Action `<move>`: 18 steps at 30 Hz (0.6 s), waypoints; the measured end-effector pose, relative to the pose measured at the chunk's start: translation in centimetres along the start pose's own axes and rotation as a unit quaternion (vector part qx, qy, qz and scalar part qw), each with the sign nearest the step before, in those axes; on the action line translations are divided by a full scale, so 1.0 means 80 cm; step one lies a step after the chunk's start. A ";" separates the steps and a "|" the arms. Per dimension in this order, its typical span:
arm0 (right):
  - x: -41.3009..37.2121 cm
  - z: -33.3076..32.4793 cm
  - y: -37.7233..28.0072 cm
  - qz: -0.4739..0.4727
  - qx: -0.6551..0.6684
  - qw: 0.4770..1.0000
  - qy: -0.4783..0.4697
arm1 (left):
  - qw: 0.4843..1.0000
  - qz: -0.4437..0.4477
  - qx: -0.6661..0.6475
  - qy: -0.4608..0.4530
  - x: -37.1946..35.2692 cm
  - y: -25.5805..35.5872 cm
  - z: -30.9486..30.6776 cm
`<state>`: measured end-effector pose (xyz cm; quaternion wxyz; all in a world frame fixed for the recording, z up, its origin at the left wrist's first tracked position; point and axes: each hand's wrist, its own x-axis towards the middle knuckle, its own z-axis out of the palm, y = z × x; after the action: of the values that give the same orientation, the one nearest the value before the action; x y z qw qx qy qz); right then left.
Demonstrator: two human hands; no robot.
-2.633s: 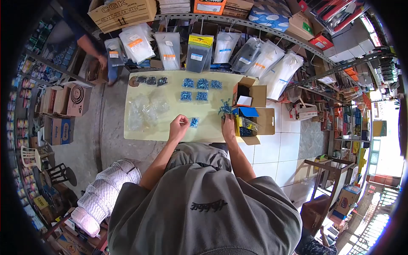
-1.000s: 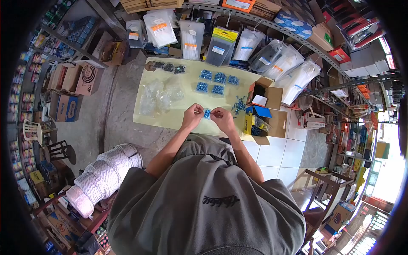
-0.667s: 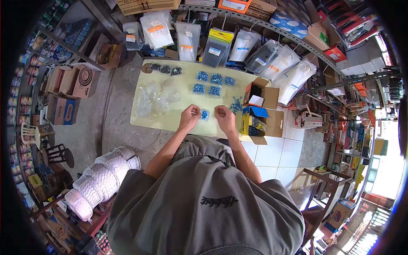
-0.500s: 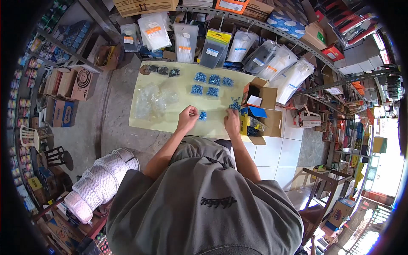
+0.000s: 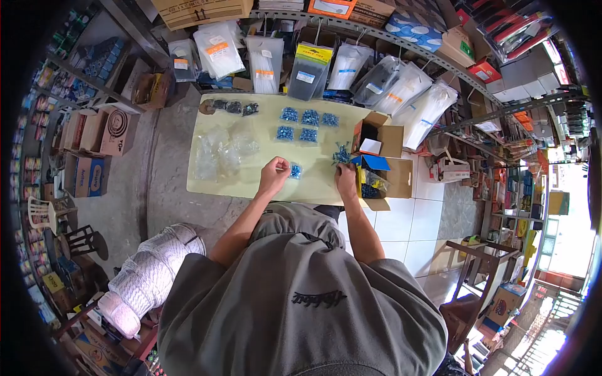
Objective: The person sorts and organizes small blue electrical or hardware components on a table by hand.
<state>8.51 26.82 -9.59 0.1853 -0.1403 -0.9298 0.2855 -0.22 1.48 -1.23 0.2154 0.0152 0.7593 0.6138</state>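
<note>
My left hand (image 5: 274, 177) pinches the edge of a small clear plastic bag (image 5: 295, 170) with blue screws in it, on the pale yellow table (image 5: 313, 158). At the near edge of a loose heap of blue screws (image 5: 341, 153) is my right hand (image 5: 346, 180), its fingers curled together; whatever is between them is hidden. Several filled bags of blue screws (image 5: 308, 117) lie in two rows toward the back. Left of my left hand, clear empty plastic bags (image 5: 219, 153) are spread in a loose pile.
Open cardboard boxes (image 5: 394, 141) stand at the table's right end, one holding dark screws. Small dark packets (image 5: 233, 106) lie at the back left. Packs of cable ties (image 5: 310, 72) hang from a rack behind. A large white rope roll (image 5: 153, 266) stands at the left.
The whole view has shifted slightly left. My left hand stays at the small bag. My right hand remains by the screw heap, drawn back a little toward me.
</note>
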 end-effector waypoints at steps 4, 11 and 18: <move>0.004 -0.010 -0.008 0.031 -0.022 0.999 -0.016 | 1.000 -0.006 -0.002 0.004 0.001 0.002 0.000; 0.003 -0.013 -0.021 0.064 0.041 0.997 0.017 | 1.000 0.019 0.002 0.003 0.004 -0.006 0.000; 0.018 -0.041 -0.125 0.158 0.299 0.940 -0.049 | 1.000 0.005 -0.002 0.003 0.003 0.005 0.001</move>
<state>7.09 20.93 -0.84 0.1255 -0.2099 -0.7755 0.5821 -0.51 1.75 -0.96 0.2097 0.0167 0.7589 0.6163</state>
